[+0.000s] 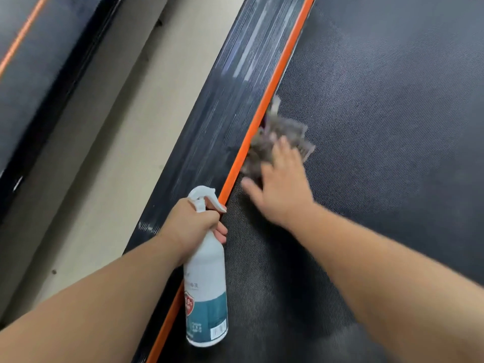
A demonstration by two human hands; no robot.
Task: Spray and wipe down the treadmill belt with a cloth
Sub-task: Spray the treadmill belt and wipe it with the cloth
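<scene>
Pressing cloth [277, 137] on belt [379, 113] beside orange strip [275, 82], right grip [284, 189] flat-fingered, left grip [193, 224] clasping spray bottle [207, 292]

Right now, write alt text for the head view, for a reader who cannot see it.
A person's right hand presses a crumpled grey cloth onto a dark treadmill belt, right beside the orange strip along its edge. The left hand grips a white spray bottle by the neck, over that strip.
</scene>
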